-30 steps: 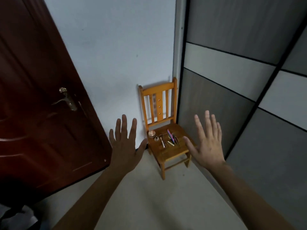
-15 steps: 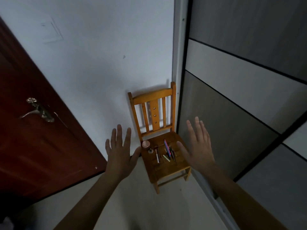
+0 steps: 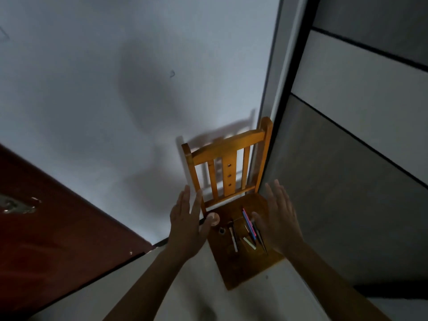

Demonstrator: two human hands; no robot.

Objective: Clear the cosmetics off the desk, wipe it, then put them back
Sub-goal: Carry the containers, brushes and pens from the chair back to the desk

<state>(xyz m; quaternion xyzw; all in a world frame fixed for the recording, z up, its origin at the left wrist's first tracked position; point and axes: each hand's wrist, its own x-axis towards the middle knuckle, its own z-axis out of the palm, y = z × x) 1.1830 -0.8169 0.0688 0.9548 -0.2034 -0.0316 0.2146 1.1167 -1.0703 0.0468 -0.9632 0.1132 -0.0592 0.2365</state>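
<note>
A small wooden chair (image 3: pixel 245 267) stands in the corner with cosmetics on its seat. A round pink compact (image 3: pixel 214 219) lies at the seat's left edge, beside a tiny dark pot (image 3: pixel 221 230). Several thin pencils and sticks, among them a pink and blue pair (image 3: pixel 249 223), lie across the middle. My left hand (image 3: pixel 185 224) hovers open at the seat's left side, its thumb next to the compact. My right hand (image 3: pixel 279 220) hovers open over the seat's right side, thumb near the pencils. Neither hand holds anything.
A white wall (image 3: pixel 115 112) rises behind the chair. The dark red door (image 3: pixel 58 228) with a metal handle (image 3: pixel 17 206) stands to the left. Grey and white wardrobe panels (image 3: pixel 359 158) close the right side. Pale floor (image 3: pixel 196 293) lies in front.
I have come closer to the chair, which now looks larger. Both hands have moved forward and now flank the seat. The door has slid further left in view.
</note>
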